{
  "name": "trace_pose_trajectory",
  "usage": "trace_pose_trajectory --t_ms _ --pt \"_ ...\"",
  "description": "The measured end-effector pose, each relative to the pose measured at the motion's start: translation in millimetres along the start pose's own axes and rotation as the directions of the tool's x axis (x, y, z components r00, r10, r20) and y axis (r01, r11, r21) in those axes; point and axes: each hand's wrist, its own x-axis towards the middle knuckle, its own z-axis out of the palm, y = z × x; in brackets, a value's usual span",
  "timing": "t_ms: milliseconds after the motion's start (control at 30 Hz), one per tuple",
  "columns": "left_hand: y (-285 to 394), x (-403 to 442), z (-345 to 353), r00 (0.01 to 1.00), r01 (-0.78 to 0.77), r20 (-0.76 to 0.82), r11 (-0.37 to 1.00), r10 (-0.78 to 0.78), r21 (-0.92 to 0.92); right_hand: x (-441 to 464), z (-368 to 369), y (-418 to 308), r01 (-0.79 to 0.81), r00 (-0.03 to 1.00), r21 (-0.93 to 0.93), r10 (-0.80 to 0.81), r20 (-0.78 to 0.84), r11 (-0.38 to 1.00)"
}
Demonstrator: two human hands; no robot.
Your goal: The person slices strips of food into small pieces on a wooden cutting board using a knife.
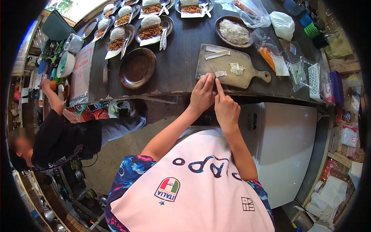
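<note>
A wooden cutting board (247,63) with a handle lies near the table's front edge. My left hand (203,93) is closed, its bent fingertips pressing pale strips at the board's front left. Close against it, my right hand (227,110) has curled fingers and an index finger stretched forward onto the board. Whatever sits under that finger is mostly hidden; I cannot make it out. Short cut pale pieces (221,73) lie just past my fingertips. A small pile of thin pale matchsticks (237,69) rests mid-board, and longer pale strips (217,54) lie at its far side.
A brown bowl (217,32) of pale shreds stands behind the board. Left of it are an empty brown plate (137,68) and several plates of rice and brown food (150,32) with cutlery. Plastic bags (266,58) and a white basket (315,83) are right. Another person (69,135) works at left.
</note>
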Motion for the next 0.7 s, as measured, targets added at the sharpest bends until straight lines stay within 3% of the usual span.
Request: trace_pose_trajectory --t_ms 700 --pt "-1 0 -2 1.000 0.004 0.006 1.000 -0.004 -0.024 -1 3 2 0.014 1.000 -0.001 -0.014 -0.008 1.000"
